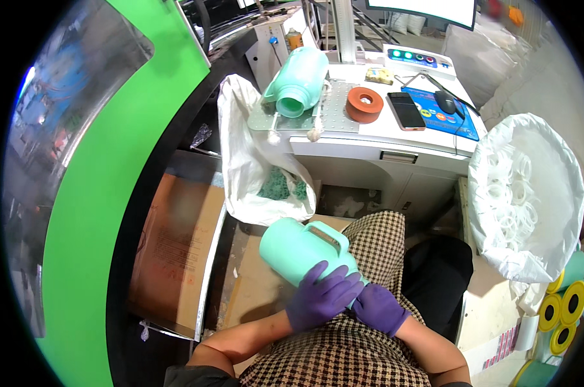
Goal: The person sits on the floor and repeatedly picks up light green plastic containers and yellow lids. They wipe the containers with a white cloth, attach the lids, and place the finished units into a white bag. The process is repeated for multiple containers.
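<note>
I'm holding a mint-green jug over my lap, lying on its side with the handle up and the base pointing left. My left hand, in a purple glove, is wrapping over the jug's near end, fingers curled on its wall. My right hand, also gloved, is closing around the neck end just beside the left one; the mouth of the jug is hiding under both hands, so I can't tell if anything is on it. Ahead of me a second jug of the same colour is lying on a perforated plate on the white tabletop, mouth facing me. Just right of it an orange ring is sitting, then a phone and a mouse on a blue pad. A white sack with green bits is hanging below the tabletop's left end. A bag of white rings is standing at my right, well apart from the hands.
</note>
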A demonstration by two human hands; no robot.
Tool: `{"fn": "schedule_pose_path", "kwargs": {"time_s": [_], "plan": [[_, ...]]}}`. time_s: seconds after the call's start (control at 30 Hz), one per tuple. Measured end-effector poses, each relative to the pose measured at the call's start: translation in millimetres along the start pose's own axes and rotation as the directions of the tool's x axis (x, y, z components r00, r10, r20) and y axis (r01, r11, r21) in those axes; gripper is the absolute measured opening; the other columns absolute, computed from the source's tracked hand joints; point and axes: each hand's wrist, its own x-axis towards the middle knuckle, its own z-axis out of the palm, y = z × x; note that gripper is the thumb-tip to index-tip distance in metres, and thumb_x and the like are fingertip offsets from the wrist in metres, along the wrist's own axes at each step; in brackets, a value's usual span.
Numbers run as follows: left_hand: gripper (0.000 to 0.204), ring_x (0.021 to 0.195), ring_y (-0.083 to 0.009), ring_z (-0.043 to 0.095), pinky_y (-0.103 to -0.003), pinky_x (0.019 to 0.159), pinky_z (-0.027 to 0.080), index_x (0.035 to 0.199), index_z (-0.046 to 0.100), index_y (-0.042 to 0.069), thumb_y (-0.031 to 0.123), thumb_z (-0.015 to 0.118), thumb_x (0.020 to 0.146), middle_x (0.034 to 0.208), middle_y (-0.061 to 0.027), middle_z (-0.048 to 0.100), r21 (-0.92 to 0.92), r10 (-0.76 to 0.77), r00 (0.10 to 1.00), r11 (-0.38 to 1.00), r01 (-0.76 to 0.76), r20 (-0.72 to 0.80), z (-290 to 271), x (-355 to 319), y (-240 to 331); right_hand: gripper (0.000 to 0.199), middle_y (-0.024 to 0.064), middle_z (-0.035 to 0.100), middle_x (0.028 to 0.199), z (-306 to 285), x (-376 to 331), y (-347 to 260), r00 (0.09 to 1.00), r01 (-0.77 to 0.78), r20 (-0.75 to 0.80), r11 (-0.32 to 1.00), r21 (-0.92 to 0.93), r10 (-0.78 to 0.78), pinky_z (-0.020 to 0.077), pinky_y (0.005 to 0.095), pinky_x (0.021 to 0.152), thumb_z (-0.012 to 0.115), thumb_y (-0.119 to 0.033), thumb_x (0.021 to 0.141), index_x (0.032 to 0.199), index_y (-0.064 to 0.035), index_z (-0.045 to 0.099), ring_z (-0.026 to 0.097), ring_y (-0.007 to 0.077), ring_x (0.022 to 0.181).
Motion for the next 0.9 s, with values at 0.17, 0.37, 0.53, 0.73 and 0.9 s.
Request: {"fn": "schedule_pose_path", "kwargs": {"time_s": [0.17,0.37,0.53,0.73,0.9], "plan": [[0.039,0.119,-0.0178,0.054,-0.048,0.111,0.035,0.118,0.072,0.017,0.031,0.069,0.082,0.125,0.0026,0.067,0.06,0.035,0.999,0.998,-0.034,0.0,-4.9,4.2,1.0,0.022,0.019,0.066,0.076,-12.7,-1.1,-23.0,0.994,-0.06,-0.094,0.998,-0.013,0.059,0.0526,0.0478,0.061,0.059,-0.024,0.095,0.1,-0.0019,0.062,0.066,0.0376,0.066],[0.069,0.123,-0.0283,0.054,-0.056,0.109,0.034,0.137,0.059,0.01,0.039,0.075,0.076,0.134,-0.0077,0.061,-0.093,-0.154,0.957,0.979,0.181,0.245,-21.2,18.9,-9.3,0.023,0.0139,0.064,0.069,-32.3,-10.3,-29.2,0.971,-0.237,0.043,0.927,0.29,0.235,0.0497,0.0396,0.054,0.058,-0.028,0.101,0.098,-0.0057,0.064,0.064,0.0303,0.055],[0.066,0.124,-0.0272,0.054,-0.056,0.11,0.036,0.136,0.06,0.012,0.041,0.072,0.079,0.134,-0.0062,0.061,0.049,-0.078,0.978,0.996,0.07,0.192,3.2,12.9,-9.6,0.024,0.0046,0.057,0.067,-49.0,-37.4,-43.7,0.939,-0.299,0.137,0.553,0.778,0.314,0.0457,0.0297,0.054,0.054,-0.027,0.104,0.098,-0.0048,0.06,0.055,0.0157,0.053],[0.073,0.125,-0.0286,0.056,-0.056,0.114,0.034,0.135,0.06,0.013,0.04,0.084,0.072,0.13,-0.0055,0.064,-0.296,-0.28,0.96,0.918,0.265,-0.01,8.7,-16.1,-34.4,0.023,0.0008,0.036,0.07,-155.9,4.1,-97.5,0.496,0.637,-0.868,0.673,0.375,0.014,0.0357,0.0283,0.047,0.052,-0.028,0.107,0.099,-0.0068,0.048,0.037,0.0124,0.053],[0.06,0.117,-0.0392,0.06,-0.057,0.105,0.042,0.115,0.063,0.013,0.033,0.091,0.066,0.12,-0.0137,0.065,-0.351,-0.426,0.905,0.85,0.393,-0.017,-12.5,-53.6,-43.4,0.04,0.015,0.071,0.107,-126.7,82.1,-81.9,0.627,0.494,-0.619,0.856,-0.153,-0.472,0.055,0.0391,0.078,0.06,-0.003,0.085,0.124,-0.005,0.065,0.068,0.0289,0.096]]}}
